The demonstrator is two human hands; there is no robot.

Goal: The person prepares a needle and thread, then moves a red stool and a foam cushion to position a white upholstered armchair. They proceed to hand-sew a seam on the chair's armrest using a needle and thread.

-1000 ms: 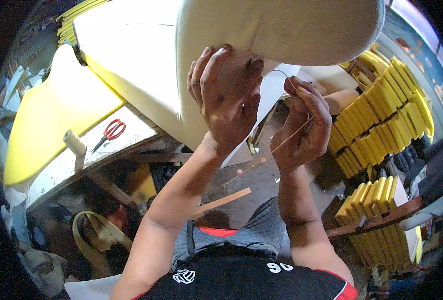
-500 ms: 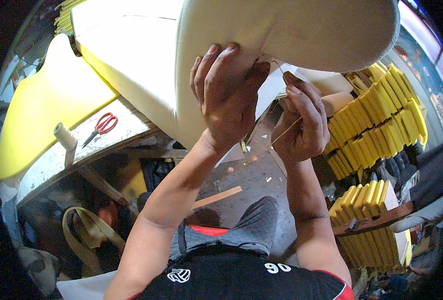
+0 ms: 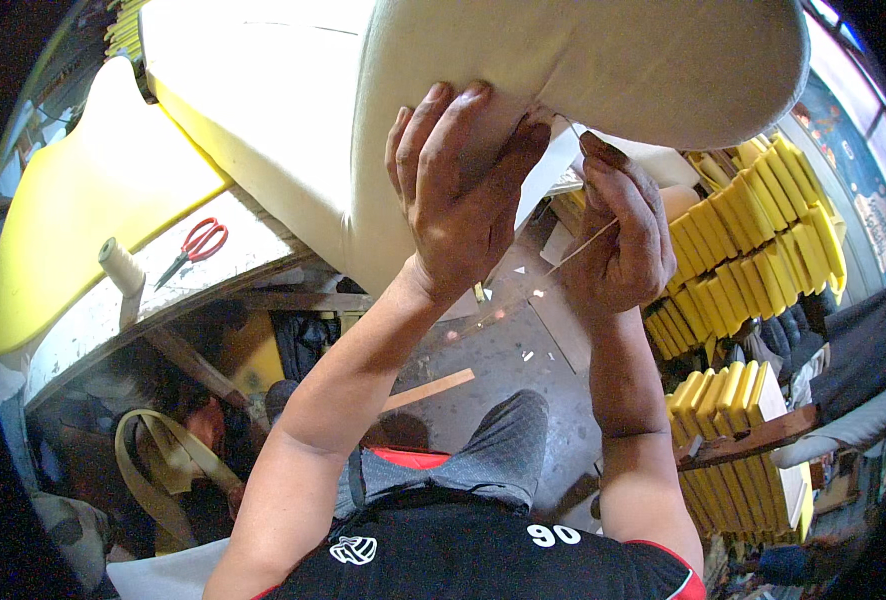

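A large padded piece covered in cream fabric [image 3: 653,60] fills the upper middle, its rounded end toward the right. My left hand [image 3: 458,200] grips its lower edge, fingers lying on the fabric and the thumb side by a puckered seam. Just right of that seam, my right hand [image 3: 628,225] pinches a thin, slightly curved needle [image 3: 571,124]. The needle's far end is at the fabric edge; whether it pierces the cloth I cannot tell. A pale thread [image 3: 583,247] trails from beneath my right fingers toward the lower left.
Red-handled scissors [image 3: 195,250] and a thread spool [image 3: 121,266] lie on a worn white bench [image 3: 68,350] at left. Beyond them leans a yellow foam shape [image 3: 73,230]. Yellow padded pieces [image 3: 743,225] are stacked at right. A wooden strip [image 3: 428,390] and scraps lie on the floor.
My right hand has moved slightly right and down from the fabric edge, and less of the needle shows. My left hand keeps its grip. The whole view has shifted a little.
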